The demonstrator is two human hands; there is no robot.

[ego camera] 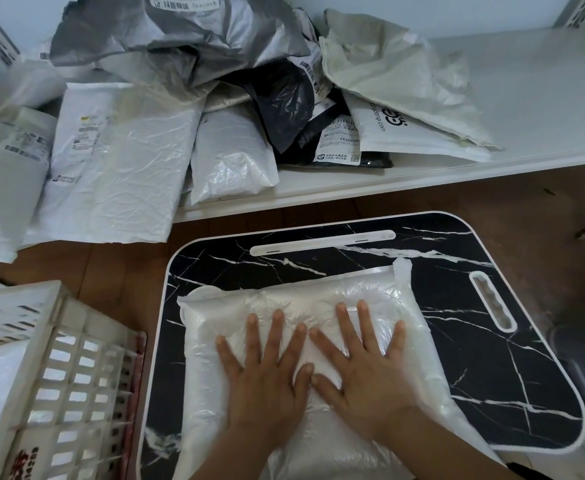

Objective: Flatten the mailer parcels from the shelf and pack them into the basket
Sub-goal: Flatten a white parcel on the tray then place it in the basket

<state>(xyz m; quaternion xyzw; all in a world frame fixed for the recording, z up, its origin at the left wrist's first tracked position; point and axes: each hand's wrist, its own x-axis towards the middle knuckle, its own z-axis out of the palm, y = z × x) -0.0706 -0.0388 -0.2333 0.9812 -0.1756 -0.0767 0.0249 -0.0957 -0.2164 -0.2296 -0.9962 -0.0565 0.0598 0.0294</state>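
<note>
Pressing flat w/ left hand (267,379) & right hand (363,372), fingers spread, gripping nothing, on white mailer (318,306) lying on tray (492,341) beside basket (69,358); prob light, soft, slippery plastic, so best lifted by opposite edges.

A white mailer parcel (318,341) lies flat on the black marble-patterned table (492,358). The left hand (267,372) and the right hand (363,368) press down on it side by side, fingers (279,327) spread straight, thumbs nearly touching. A white slatted basket (69,375) stands just left of the table, with a white parcel inside. Beyond the table, a white shelf (526,109) carries a heap of white, grey and black mailer parcels (187,98).
</note>
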